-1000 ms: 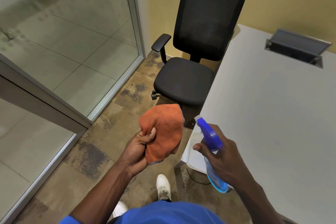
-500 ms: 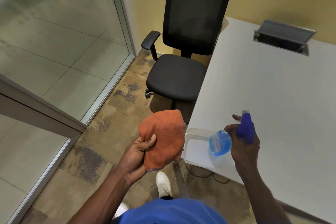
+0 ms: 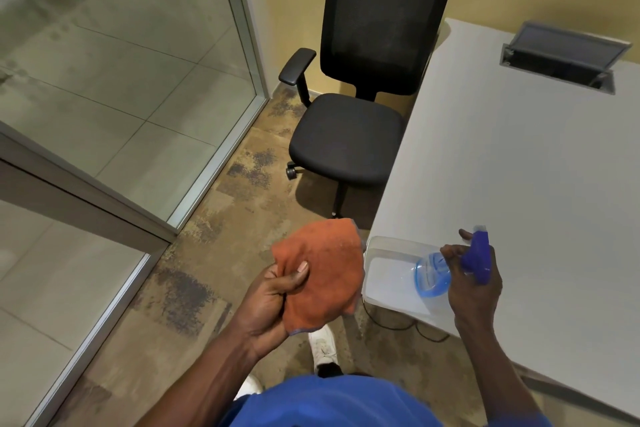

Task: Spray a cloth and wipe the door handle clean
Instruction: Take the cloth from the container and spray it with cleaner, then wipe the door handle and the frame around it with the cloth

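Observation:
My left hand (image 3: 273, 298) grips an orange cloth (image 3: 329, 270) by its lower left edge, the cloth held up flat above the floor. My right hand (image 3: 474, 281) holds a clear spray bottle (image 3: 433, 274) with blue liquid and a blue trigger head, tilted on its side over a clear plastic container (image 3: 384, 253) at the corner of the white table (image 3: 519, 166). The bottle's base points left toward the cloth. No door handle is in view.
A black office chair (image 3: 360, 87) stands ahead between the table and a glass partition (image 3: 138, 62) with a metal frame on the left. An open cable hatch (image 3: 561, 55) sits in the table's far side. My white shoes (image 3: 322, 347) are on the mottled brown floor.
My right hand has swung the spray bottle from pointing at the cloth over to the table corner, tipping it sideways above the container. The cloth and left hand stay nearly still.

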Demonstrator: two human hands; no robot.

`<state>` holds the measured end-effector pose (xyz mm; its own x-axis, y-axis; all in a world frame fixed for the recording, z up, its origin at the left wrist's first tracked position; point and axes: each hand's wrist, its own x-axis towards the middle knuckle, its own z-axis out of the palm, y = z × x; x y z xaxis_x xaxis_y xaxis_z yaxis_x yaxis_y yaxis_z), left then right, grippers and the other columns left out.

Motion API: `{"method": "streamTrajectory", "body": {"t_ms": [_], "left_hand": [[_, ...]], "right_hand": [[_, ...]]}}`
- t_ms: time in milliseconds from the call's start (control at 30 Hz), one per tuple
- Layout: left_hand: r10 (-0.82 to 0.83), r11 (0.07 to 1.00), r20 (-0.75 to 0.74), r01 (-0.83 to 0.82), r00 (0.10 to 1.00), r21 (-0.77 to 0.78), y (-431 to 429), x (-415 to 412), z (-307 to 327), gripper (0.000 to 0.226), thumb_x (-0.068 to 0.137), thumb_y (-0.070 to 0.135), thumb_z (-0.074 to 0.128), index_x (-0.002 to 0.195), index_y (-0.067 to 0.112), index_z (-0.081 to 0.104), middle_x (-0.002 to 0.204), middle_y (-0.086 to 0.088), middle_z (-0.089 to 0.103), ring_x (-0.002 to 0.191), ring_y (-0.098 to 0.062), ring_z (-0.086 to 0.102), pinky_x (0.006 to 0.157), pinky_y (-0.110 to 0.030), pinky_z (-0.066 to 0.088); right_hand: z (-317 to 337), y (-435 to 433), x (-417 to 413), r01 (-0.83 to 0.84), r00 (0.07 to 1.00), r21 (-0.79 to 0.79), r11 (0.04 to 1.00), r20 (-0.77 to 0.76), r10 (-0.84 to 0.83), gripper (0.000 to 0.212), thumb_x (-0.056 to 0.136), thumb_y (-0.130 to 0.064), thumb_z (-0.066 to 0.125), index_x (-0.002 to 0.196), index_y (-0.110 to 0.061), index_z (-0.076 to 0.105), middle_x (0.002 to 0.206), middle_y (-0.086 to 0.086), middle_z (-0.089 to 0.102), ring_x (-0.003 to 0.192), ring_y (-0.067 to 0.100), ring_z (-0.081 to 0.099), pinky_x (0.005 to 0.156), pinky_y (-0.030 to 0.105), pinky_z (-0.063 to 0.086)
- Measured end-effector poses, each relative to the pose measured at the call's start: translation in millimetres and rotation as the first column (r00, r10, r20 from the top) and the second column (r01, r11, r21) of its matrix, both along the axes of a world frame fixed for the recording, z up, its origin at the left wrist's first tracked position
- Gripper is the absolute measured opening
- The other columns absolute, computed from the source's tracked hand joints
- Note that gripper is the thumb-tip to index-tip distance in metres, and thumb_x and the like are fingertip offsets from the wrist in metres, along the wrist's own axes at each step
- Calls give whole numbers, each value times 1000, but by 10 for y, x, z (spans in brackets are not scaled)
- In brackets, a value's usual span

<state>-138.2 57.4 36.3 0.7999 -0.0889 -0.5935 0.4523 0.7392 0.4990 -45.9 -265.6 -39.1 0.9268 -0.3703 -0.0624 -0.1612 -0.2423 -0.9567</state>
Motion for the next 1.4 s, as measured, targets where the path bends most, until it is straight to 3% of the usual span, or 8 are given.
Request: {"method": "streamTrajectory", "body": {"t_ms": [200,400,500,667,833,1033,1200,1400], "left_hand": [[7,1000,-7,-7,1000,-2,70,-79,57,37,96,8,76,132,3,85,141,-30,79,120,-42,84,89,-49,71],[56,998,-13,-56,998,-13,250,-232,131,34,100,6,75,133,3,84,142,-30,78,121,-44,83,88,-52,72],[104,994,-14,-104,994,-36,386,-342,168,36,104,3,70,139,-1,79,144,-33,76,122,-46,82,93,-55,72],[184,983,-41,-185,982,-12,701,-546,284,55,94,4,74,148,-4,68,141,-31,78,116,-44,84,88,-54,73],[279,960,14,-278,960,-18,1198,-845,357,47,92,-2,79,139,-5,76,139,-34,78,112,-43,86,85,-54,73],[477,835,15,-458,879,305,1922,-1229,505,42,85,4,87,126,1,81,119,-24,88,103,-42,88,77,-50,73],[629,710,-7,-571,777,412,2524,-1600,527,47,96,-2,84,141,-6,71,128,-30,83,123,-53,80,110,-70,62],[608,532,178,-563,774,632,3009,-1850,587,85,90,31,96,162,40,53,154,17,63,142,-4,64,97,-24,60]], "right_hand": [[-32,36,-6,68,995,20,997,-71,-66,51,92,-23,83,139,-17,62,115,-18,77,111,15,71,99,34,57],[-63,169,-493,216,930,-271,938,-236,-282,78,81,-24,95,147,-12,55,146,15,60,130,37,63,108,55,54],[56,400,-789,251,906,-232,940,-286,-313,55,88,-21,89,137,-16,64,141,13,66,120,39,68,101,46,52],[489,1260,-951,-105,909,109,988,-392,140,29,92,-33,78,119,-24,71,110,-6,78,113,31,74,101,39,59],[1031,2542,-1036,-345,758,663,665,-221,613,55,93,-48,76,131,-9,71,124,19,78,115,33,76,96,47,58],[1297,3842,-1281,-446,712,682,579,-121,692,37,82,-22,92,115,-11,81,118,21,81,110,42,78,89,45,65],[1366,4562,-1527,-420,631,815,399,-54,774,33,84,-14,80,117,-10,81,123,26,78,114,44,76,86,41,66],[1498,5136,-1483,-409,560,851,330,-52,827,46,88,-17,74,132,-2,70,129,30,74,120,47,73,99,51,64]]}}
